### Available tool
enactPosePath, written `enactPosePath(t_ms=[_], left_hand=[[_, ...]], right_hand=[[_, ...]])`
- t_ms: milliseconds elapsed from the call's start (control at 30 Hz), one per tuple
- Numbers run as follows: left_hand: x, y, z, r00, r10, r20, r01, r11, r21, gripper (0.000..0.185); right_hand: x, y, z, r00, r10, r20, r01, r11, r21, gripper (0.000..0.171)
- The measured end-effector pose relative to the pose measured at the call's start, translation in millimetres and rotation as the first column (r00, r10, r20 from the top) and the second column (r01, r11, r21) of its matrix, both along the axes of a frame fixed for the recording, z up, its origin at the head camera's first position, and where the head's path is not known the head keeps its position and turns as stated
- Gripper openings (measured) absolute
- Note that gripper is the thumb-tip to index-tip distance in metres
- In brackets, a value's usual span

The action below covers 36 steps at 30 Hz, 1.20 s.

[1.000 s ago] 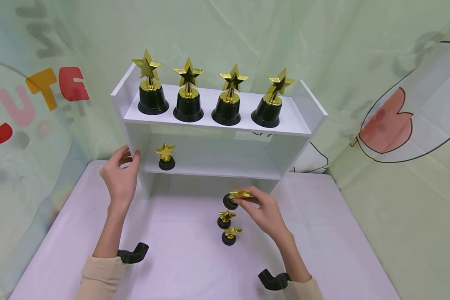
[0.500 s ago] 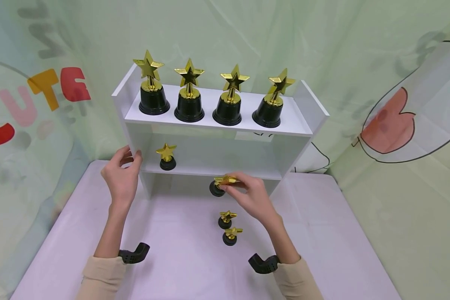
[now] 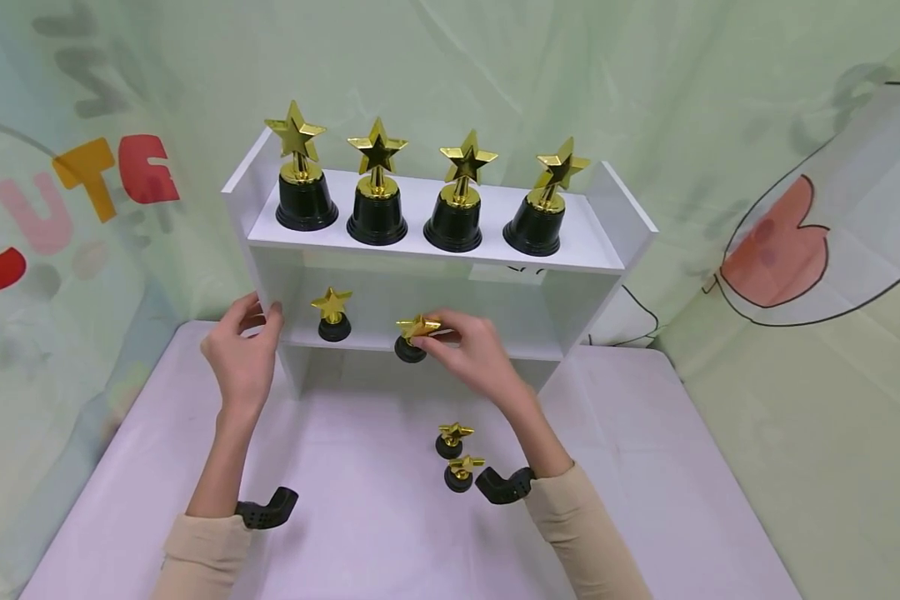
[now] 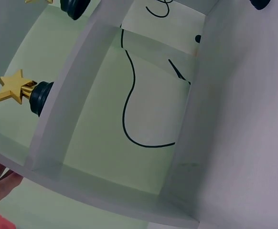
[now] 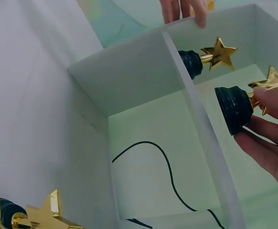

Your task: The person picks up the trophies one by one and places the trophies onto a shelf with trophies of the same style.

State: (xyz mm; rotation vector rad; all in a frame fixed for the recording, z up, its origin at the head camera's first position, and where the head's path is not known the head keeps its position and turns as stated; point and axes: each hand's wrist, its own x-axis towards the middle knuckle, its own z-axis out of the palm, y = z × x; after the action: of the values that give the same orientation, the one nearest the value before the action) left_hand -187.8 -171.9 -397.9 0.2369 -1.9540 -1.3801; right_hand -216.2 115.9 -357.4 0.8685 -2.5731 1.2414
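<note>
My left hand (image 3: 243,360) grips the left side panel of a white two-tier shelf (image 3: 420,340), thumb on the inner face and fingers outside. My right hand (image 3: 474,350) pinches a small star trophy (image 3: 409,350) by its gold star. In the right wrist view this trophy's black base (image 5: 233,109) hangs just off the middle board's front edge, tilted in that view. Another small star trophy (image 3: 334,327) stands at the left of the middle board. On the table, two more small trophies, a farther one (image 3: 450,445) and a nearer one (image 3: 459,477), stand close together.
Several larger star trophies, the leftmost (image 3: 306,200) among them, stand in a row on the top board. The table (image 3: 375,533) has a pale cloth. A printed curtain (image 3: 765,400) hangs behind and at both sides.
My right hand has lifted the small trophy from the table's front row and carried it up and left to the middle board's edge. My left hand has stayed on the side panel.
</note>
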Motion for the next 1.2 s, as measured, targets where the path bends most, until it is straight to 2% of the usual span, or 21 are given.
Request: enactPosePath(t_ms=[200, 500, 1200], left_hand=[[0.4, -1.5, -0.3, 1.0, -0.002, -0.008, 0.002, 1.0, -0.001, 0.031], [-0.2, -0.9, -0.4, 1.0, -0.006, -0.013, 0.006, 1.0, -0.004, 0.031], [0.1, -0.9, -0.6, 1.0, -0.001, -0.029, 0.001, 1.0, -0.008, 0.029]], right_hand=[[-13.6, -11.8, 0.7, 0.999, -0.009, 0.033, 0.007, 0.999, 0.039, 0.022], [-22.0, -22.7, -0.5, 0.997, -0.038, 0.069, 0.033, 0.997, 0.063, 0.027], [-32.5, -32.2, -8.5, 0.995, -0.046, 0.089, 0.045, 0.999, 0.011, 0.032]])
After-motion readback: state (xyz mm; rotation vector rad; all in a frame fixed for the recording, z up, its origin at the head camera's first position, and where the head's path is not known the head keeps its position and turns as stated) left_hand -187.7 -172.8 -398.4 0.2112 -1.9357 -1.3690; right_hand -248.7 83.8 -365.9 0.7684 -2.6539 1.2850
